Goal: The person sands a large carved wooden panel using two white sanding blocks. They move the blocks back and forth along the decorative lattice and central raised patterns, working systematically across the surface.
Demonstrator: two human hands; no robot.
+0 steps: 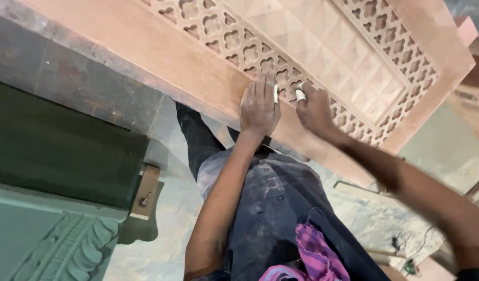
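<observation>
A pink checked cloth (315, 255) hangs nearest. Beyond it, the left hand (259, 106) lies flat, fingers together, on the carved stone panel (198, 62); the right hand (315, 109) pinches a small white piece (300, 94) against the lattice. Judging by appearances, the fretwork beyond the fingertips looks fully cut, with finishing under way.

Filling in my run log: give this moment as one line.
left hand: flat on carved stone panel | right hand: pinching small white piece at lattice border | stance: standing over panel
</observation>
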